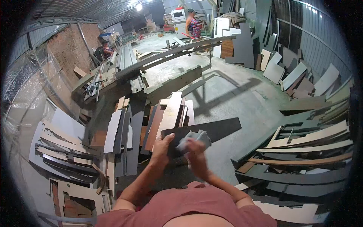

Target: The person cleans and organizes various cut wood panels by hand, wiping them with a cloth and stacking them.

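A long dark board (223, 129) is held out in front of my body, its far end pointing right. My left hand (163, 147) grips its left end, thumb on the upper face. Closed around a crumpled light grey cloth (198, 138), my right hand (194, 151) presses it against the middle of the board. The cloth hides part of the board's surface. Just beyond lie stacked pale and brown board strips (172, 109).
Offcut boards (302, 143) pile up on the right, and more strips (64, 151) lie at left. A long metal-railed machine (170, 55) spans the way ahead. Two people are farther back, one standing (194, 28), another (106, 50) at left. Panels (242, 45) lean behind.
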The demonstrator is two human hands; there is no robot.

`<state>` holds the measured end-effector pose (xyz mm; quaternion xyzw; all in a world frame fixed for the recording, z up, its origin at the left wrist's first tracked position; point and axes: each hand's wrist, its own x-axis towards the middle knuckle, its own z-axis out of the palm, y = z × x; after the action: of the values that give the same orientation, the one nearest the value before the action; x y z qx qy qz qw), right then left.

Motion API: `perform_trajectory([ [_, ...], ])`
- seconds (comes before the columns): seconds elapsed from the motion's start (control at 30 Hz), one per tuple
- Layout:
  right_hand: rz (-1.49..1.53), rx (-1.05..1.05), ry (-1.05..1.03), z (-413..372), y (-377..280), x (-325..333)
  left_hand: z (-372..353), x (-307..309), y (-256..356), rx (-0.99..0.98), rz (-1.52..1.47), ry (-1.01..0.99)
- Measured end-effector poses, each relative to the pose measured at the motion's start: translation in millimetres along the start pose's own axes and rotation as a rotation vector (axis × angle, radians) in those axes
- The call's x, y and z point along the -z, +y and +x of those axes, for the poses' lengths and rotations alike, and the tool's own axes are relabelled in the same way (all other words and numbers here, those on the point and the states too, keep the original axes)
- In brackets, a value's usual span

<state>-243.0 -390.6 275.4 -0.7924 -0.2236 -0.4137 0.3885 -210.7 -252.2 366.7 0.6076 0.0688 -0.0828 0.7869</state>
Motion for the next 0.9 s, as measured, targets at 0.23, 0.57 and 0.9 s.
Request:
perform_trajectory([
  [0.23,-0.101,-0.134,0.151,-18,68,-3,-5,22,6,0.031,-0.069,0.028],
  [0.57,-0.257,-0.922,0.448,-101,306,93,-73,28,69,0.045,0.049,-0.032],
  [0.9,0.091,-1.351,0.631,-191,321,131,-118,36,100,0.107,0.214,0.049],
])
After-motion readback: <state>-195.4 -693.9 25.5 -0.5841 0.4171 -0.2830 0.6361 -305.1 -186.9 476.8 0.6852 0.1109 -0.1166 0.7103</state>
